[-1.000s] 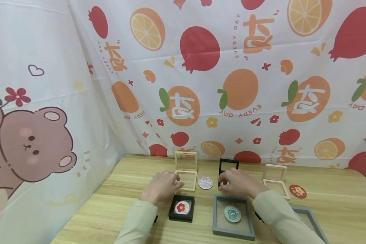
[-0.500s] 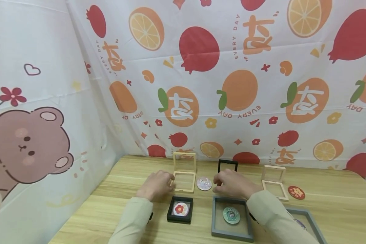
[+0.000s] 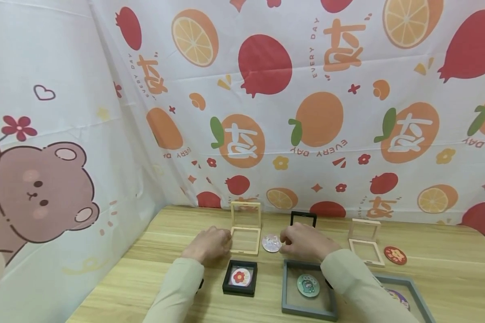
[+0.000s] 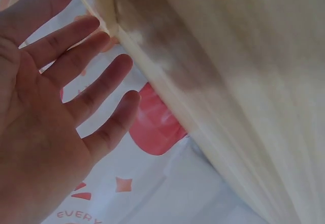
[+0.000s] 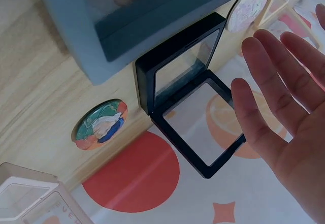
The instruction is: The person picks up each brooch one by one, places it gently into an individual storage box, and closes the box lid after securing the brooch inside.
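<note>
We are finding the left grip relaxed beside the yellow frame and the right grip relaxed beside the pale badge.

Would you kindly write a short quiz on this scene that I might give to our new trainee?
1. True or false: the left hand is gripping a badge.

2. Multiple choice: in the head view, which of these lies nearest the fingertips of the right hand?
A) the purple badge
B) the pale iridescent badge
C) the red badge

3. Fill the gap: the white badge with a red flower sits in a small display case coloured ____.

Key
1. False; the left wrist view shows its palm with nothing in it.
2. B
3. Black
</note>
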Demonstrator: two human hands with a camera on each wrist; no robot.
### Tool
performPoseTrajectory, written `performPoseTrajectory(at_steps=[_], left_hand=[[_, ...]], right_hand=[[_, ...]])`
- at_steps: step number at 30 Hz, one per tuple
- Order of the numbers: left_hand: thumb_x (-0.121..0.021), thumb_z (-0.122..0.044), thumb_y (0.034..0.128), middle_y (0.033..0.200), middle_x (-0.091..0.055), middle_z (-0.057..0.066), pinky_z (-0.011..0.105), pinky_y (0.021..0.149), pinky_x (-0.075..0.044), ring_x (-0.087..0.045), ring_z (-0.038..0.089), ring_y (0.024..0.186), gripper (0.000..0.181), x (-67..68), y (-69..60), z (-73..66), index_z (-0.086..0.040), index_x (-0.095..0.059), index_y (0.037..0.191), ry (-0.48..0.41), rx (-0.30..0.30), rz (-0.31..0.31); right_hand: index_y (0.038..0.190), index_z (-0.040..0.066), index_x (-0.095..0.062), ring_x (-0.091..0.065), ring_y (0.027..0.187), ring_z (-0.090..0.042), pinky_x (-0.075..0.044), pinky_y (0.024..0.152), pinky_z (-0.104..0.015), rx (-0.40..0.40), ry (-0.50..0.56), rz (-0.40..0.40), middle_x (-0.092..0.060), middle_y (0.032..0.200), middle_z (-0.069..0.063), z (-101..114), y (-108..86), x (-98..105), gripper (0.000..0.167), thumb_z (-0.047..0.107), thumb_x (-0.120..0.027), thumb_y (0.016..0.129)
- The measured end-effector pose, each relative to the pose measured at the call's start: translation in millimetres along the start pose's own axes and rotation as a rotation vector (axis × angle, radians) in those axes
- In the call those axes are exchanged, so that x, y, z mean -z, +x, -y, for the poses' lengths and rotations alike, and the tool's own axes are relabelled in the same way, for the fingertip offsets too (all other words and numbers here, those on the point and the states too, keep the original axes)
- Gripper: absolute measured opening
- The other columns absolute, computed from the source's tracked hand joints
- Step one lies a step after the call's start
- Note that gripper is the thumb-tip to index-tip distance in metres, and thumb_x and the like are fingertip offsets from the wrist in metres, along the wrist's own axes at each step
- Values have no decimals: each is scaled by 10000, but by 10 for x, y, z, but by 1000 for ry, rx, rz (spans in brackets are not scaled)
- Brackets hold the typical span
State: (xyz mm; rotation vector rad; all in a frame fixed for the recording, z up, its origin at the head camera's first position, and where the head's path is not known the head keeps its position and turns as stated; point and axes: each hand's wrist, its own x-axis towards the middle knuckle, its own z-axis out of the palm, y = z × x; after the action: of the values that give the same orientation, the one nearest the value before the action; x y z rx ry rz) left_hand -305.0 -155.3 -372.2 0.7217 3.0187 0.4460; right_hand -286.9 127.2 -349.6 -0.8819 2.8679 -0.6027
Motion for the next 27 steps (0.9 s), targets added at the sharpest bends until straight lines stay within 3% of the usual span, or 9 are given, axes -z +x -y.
performPoseTrajectory(at_steps=[3, 9, 17, 21, 27], left_hand=[[-698, -37, 879, 715, -560, -3, 428, 671, -491, -528, 203, 702, 99, -24, -6, -9, -92, -648, 814, 20, 31, 8], [-722, -48, 897, 850, -667, 66, 528, 825, -457, -569, 321, 952, 66, -5, 17, -136, -79, -664, 885, 121, 90, 25], [-720, 9, 868, 754, -576, 47, 461, 684, -509, -539, 220, 725, 147, 10, 32, -104, -75, -603, 836, 92, 75, 55], [-716, 12, 872, 744, -561, 50, 456, 681, -506, -533, 217, 721, 170, 20, 27, -78, -82, -583, 823, 101, 70, 60], [-725, 7, 860, 790, -604, 71, 500, 726, -528, -622, 285, 807, 176, -14, 24, -91, -90, -578, 865, 105, 69, 58]], right_hand=[[877, 102, -735, -515, 634, -92, -454, 593, -296, 9, -1, -5, -586, 701, 65, 10, 13, -10, 42, 137, -723, 895], [984, 47, -763, -563, 736, -127, -538, 729, -394, -48, 33, -6, -692, 868, 12, 18, 46, -22, 128, 141, -765, 897], [924, 63, -747, -516, 697, -134, -465, 642, -340, -29, 5, -20, -612, 769, 36, 37, 143, -54, 107, 166, -768, 901], [940, 68, -746, -524, 707, -135, -471, 647, -351, -31, -22, -25, -616, 783, 33, 69, 207, -85, 155, 218, -770, 910], [985, 40, -747, -538, 709, -142, -498, 672, -377, -92, -31, 0, -641, 802, 9, 92, 251, -115, 195, 214, -781, 905]])
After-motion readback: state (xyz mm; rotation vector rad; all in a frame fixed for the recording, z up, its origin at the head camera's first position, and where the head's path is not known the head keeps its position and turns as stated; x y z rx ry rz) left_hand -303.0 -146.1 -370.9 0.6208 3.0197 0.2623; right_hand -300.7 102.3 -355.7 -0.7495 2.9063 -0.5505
